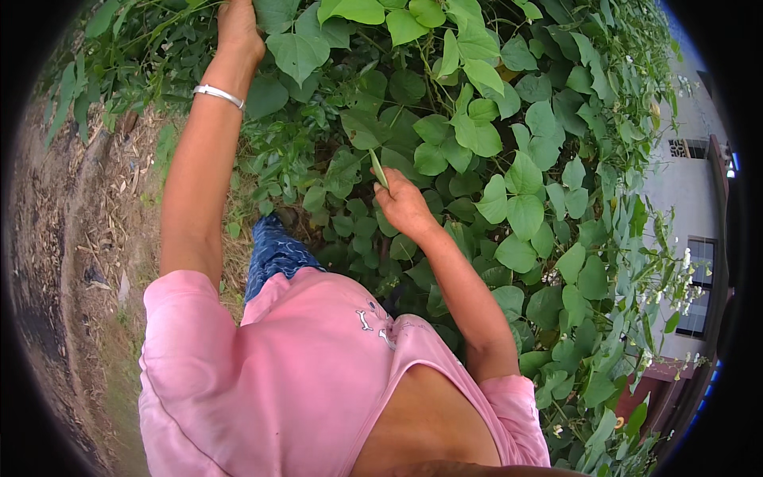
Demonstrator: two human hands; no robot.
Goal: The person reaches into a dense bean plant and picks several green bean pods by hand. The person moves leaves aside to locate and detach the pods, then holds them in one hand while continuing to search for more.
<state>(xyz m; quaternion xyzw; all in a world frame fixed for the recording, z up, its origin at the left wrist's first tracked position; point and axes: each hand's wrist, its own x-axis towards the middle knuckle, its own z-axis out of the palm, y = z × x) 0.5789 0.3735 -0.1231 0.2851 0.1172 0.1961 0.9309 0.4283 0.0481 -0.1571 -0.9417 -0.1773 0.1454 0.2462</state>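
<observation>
My right hand point(404, 205) is closed around a flat green bean pod point(378, 169), which sticks up past the thumb side in front of the leaves. Up at the top edge, my left hand point(238, 30) reaches among the climbing bean vines point(477, 127); its fingers are cut off by the picture's edge, so I cannot see what they touch. A silver bangle point(218, 95) circles my left wrist. Broad green leaves point(298, 54) hang right beside that hand.
Dense foliage fills the middle and right, with white flowers point(674, 294) at the far right. Behind it stands a grey building point(687, 199) with windows. Bare soil with dry litter point(103, 230) lies on the left.
</observation>
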